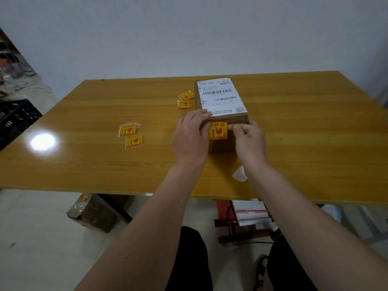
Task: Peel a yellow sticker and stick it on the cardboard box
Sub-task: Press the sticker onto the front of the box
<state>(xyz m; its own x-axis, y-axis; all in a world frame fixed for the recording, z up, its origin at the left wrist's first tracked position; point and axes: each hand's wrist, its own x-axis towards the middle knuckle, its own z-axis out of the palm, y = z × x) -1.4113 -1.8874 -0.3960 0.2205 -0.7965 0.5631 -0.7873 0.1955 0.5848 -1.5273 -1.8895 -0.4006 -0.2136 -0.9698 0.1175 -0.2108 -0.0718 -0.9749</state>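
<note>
While the cardboard box [222, 114] sits a little past the middle of the wooden table [84, 164], both hands are at its near face. A yellow and red fragile sticker [218, 131] lies against that near face, just under the top edge, its printed side toward the camera.

The left hand [192, 139] is at the box's 9 o'clock side: its fingers curl over the near left corner of the lid, touching the bottom edge of the white shipping label [221, 96] that covers the top, and its thumb side meets the sticker's left edge. The right hand [248, 139] is at the sticker's 3 o'clock edge, with thumb and forefinger pinched together on the upper right corner of the sticker, the other fingers folded into the palm. Whether the sticker is fully pressed flat cannot be told.

At 10 o'clock from the box, just beside its left wall, lie two loose stickers [185, 99] of the same kind. Well apart at 8 o'clock, a small stack of stickers [128, 129] lies fanned, with a single sticker [134, 141] just nearer the table edge. A white backing paper [239, 174] lies at 5 o'clock from the box, partly hidden under the right forearm. A black crate [14, 120] stands off the table's left end.
</note>
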